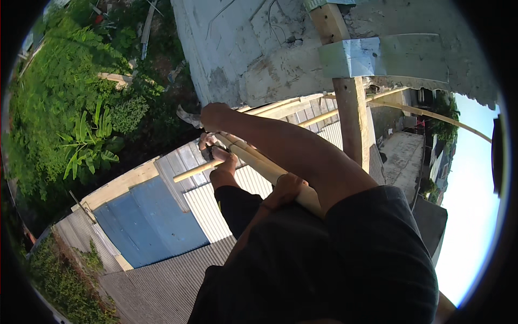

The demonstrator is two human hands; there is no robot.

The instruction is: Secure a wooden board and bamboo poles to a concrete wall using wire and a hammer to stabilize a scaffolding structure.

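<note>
Rough concrete (243, 59) and timber post (352, 119) show an outdoor building site

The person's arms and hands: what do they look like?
The right arm has a dark, short sleeve, leaving the forearm bare. The right hand and left hand wear no gloves. Something thin may circle the left wrist; this is unclear.

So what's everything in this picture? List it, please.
Concrete slab: one, grey, top
Wooden post: one, light brown, right of centre
Metal strips: two, silvery, across post
Poles: several, tan, centre and right
Roof panel: one, blue, lower left
Corrugated sheets: several, grey and white, below
Plants: many, green, left
Sky: one patch, pale, right
Leg: one, dark shorts, centre
Left hand: one, bare, around a pole
Right hand: one, bare, by slab's corner
</note>
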